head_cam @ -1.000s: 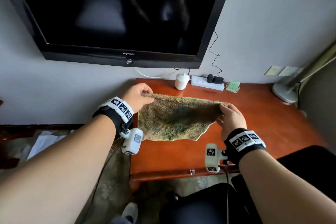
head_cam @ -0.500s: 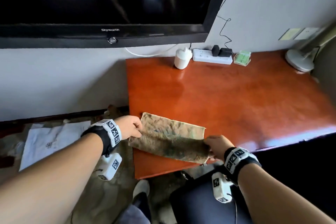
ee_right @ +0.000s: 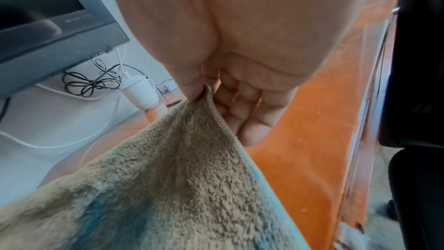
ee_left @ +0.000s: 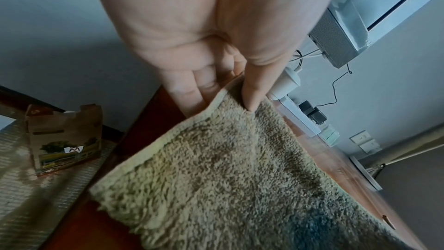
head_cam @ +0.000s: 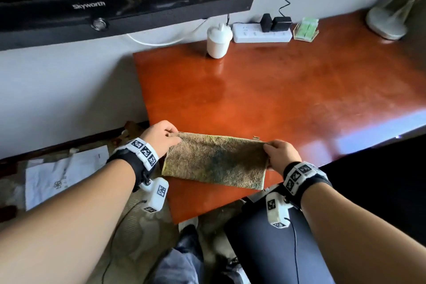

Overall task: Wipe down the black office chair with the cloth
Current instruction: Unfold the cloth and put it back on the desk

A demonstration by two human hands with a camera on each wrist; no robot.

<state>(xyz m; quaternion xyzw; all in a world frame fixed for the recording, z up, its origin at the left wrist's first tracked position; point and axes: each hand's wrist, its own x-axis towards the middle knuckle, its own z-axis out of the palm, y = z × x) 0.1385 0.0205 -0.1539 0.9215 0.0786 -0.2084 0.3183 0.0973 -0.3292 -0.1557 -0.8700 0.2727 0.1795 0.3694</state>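
Olive-brown terry cloth (head_cam: 215, 162) is stretched between both hands above the near edge of the red wooden desk (head_cam: 265, 90). Its left top corner is pinched by the left hand (head_cam: 159, 137), its right top corner by the right hand (head_cam: 282, 155); the black office chair (head_cam: 272, 244) is seen below the right wrist.

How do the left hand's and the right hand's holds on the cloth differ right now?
The left hand pinches the cloth at its far left corner, past the desk's left edge; the right hand pinches the far right corner, over the desk. In the left wrist view the left thumb lies flat on the pile; in the right wrist view the corner bunches to a peak at the right hand's pinch. Both hold the same top edge, stretched between them.
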